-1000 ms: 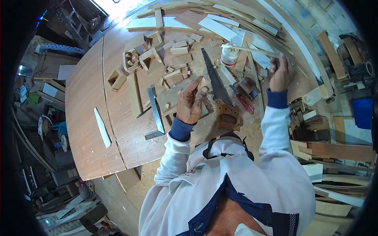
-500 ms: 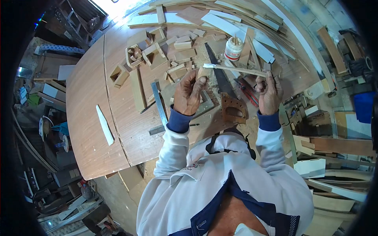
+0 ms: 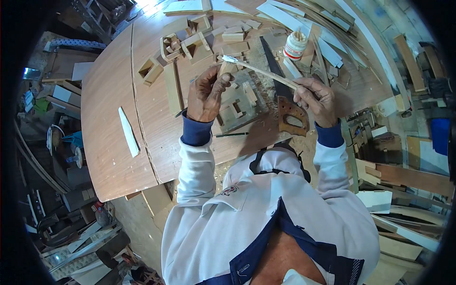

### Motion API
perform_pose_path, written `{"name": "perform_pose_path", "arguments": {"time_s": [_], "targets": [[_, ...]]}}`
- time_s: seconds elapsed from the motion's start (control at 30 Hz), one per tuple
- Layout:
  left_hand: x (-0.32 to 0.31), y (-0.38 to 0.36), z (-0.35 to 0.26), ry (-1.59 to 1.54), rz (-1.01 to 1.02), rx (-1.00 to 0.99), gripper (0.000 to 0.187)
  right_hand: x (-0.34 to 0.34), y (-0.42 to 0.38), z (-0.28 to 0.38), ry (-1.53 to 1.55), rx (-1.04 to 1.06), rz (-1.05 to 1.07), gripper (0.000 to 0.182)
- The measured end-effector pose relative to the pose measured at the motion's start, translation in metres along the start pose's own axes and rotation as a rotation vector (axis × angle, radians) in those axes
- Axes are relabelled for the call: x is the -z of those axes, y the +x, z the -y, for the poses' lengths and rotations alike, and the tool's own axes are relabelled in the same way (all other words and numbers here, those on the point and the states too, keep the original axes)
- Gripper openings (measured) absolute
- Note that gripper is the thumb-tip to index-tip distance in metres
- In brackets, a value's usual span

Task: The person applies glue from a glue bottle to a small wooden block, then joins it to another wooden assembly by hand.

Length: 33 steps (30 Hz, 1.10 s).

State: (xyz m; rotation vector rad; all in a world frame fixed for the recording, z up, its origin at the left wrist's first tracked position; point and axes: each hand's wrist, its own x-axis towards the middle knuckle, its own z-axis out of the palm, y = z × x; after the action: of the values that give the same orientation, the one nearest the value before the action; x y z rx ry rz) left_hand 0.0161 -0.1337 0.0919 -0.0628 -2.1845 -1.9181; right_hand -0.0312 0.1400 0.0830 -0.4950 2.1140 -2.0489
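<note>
My left hand (image 3: pixel 204 94) is closed around a small wooden block (image 3: pixel 228 68), pinched between thumb and fingers. In my right hand (image 3: pixel 317 99) is a thin wooden stick (image 3: pixel 266 72), gripped at its near end. The stick slants up to the left, and white glue coats its far tip, which lies right at the block's upper end. Below the stick, a handsaw (image 3: pixel 290 116) rests on the table, its wooden handle beside my right hand. A white jar (image 3: pixel 295 46) with a red label stands beyond that hand.
On the wooden table (image 3: pixel 107 159) lie small wooden boxes (image 3: pixel 150 71), offcuts, a pencil (image 3: pixel 232 135) and a white tapered strip (image 3: pixel 128 132). Under my hands is a flat board (image 3: pixel 242 116) with small pieces on it. Long strips (image 3: pixel 327 52) pile up at the far right.
Both hands have shifted left in view, carrying the block and the stick. The stick now slopes more steeply up to the left. The metal square is now hidden by my left arm.
</note>
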Motion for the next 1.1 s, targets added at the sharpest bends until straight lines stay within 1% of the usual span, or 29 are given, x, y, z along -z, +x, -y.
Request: {"name": "perform_pose_path", "arguments": {"time_s": [0.07,0.2,0.3,0.37,0.4,0.5,0.6,0.7,0.77,0.87,0.93,1.03,1.1], "targets": [[0.004,-0.003,0.003,0.019,0.003,-0.004,0.026,-0.005,0.000,-0.001,0.021,-0.026,0.054,0.011],[0.008,-0.007,0.009,0.063,0.032,-0.003,0.027,-0.013,-0.001,0.002,0.013,-0.043,0.092,0.013],[0.006,-0.009,0.010,0.000,0.031,0.013,0.028,-0.019,0.000,-0.005,-0.009,0.054,0.043,0.015],[0.004,-0.008,0.006,0.002,0.026,0.008,0.027,-0.023,0.001,-0.009,-0.300,0.161,-0.055,0.016],[0.002,-0.008,0.006,-0.002,0.025,0.020,0.027,-0.026,0.003,-0.011,-0.317,0.254,-0.076,0.017],[0.000,-0.006,0.008,-0.008,0.025,0.016,0.024,-0.027,0.001,-0.016,-0.327,0.308,-0.089,0.019],[-0.002,-0.006,0.009,0.000,0.023,0.028,0.023,-0.023,-0.002,-0.017,-0.392,0.262,-0.099,0.021],[-0.006,-0.006,0.008,-0.027,0.032,0.021,0.022,-0.023,-0.003,-0.015,-0.407,0.300,-0.131,0.022],[-0.010,-0.005,0.003,-0.021,-0.017,0.009,0.027,-0.022,-0.004,-0.013,-0.396,0.305,-0.160,0.022],[-0.009,-0.005,0.007,0.006,-0.012,0.025,0.022,-0.021,-0.005,-0.014,-0.370,0.288,-0.199,0.022],[-0.010,-0.004,0.010,0.027,-0.028,0.018,0.023,-0.022,-0.006,-0.014,-0.353,0.266,-0.211,0.022],[-0.014,-0.002,0.013,0.055,-0.065,0.003,0.025,-0.024,-0.009,-0.012,-0.343,0.242,-0.171,0.021],[-0.014,-0.002,0.015,0.067,-0.088,-0.005,0.026,-0.024,-0.011,-0.009,-0.297,0.229,-0.091,0.021]]}}
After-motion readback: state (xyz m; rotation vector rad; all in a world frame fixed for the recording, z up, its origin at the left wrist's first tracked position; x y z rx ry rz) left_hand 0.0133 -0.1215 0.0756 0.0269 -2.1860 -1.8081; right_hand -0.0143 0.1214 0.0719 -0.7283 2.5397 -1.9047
